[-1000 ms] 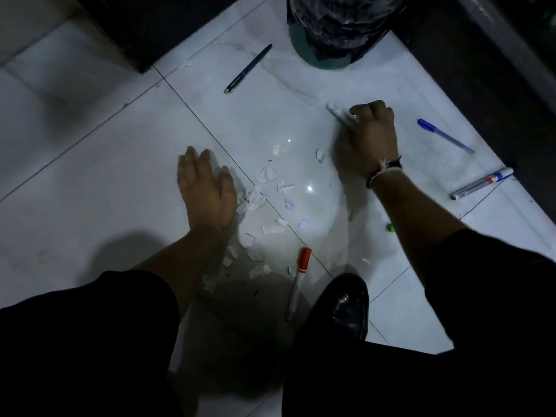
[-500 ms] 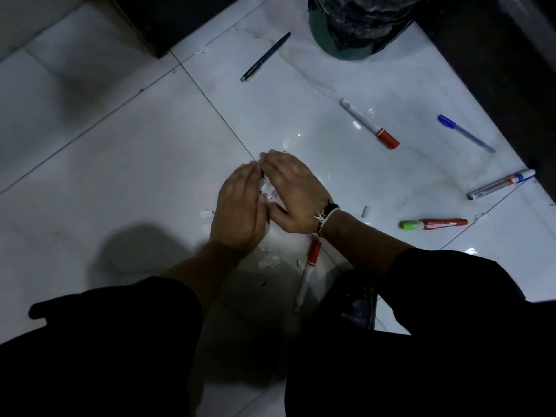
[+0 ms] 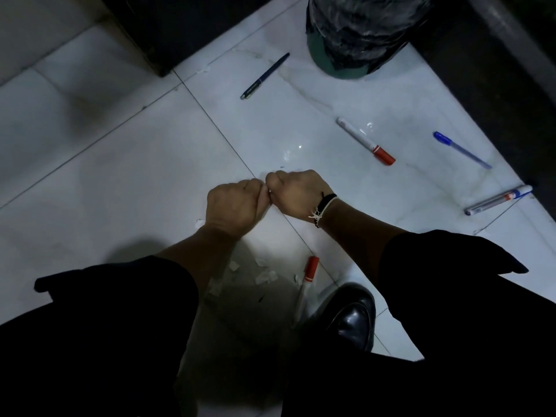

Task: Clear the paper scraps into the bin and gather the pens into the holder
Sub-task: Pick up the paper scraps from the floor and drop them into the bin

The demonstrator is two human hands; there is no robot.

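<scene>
My left hand [image 3: 233,204] and my right hand [image 3: 296,192] are curled into fists, knuckles touching, over the white tiled floor [image 3: 120,176]. A sliver of white paper shows between them; what else they hold is hidden. Several paper scraps [image 3: 264,276] lie on the floor below my wrists. Pens are scattered: a dark pen [image 3: 264,76], a red-capped marker [image 3: 365,141], a blue pen [image 3: 461,149], a blue-tipped marker [image 3: 498,200] and a red-capped marker [image 3: 305,285] by my shoe. The green bin [image 3: 340,67] with a plastic liner stands at the top.
A dark cabinet corner [image 3: 162,40] stands at the upper left and a dark wall edge [image 3: 496,70] runs along the right. My black shoe [image 3: 352,320] rests on the floor beside the nearest marker. No pen holder is in view.
My hands swept together from apart, gathered the scraps between them, and have now curled into fists. Most scraps in the middle are gone from the floor.
</scene>
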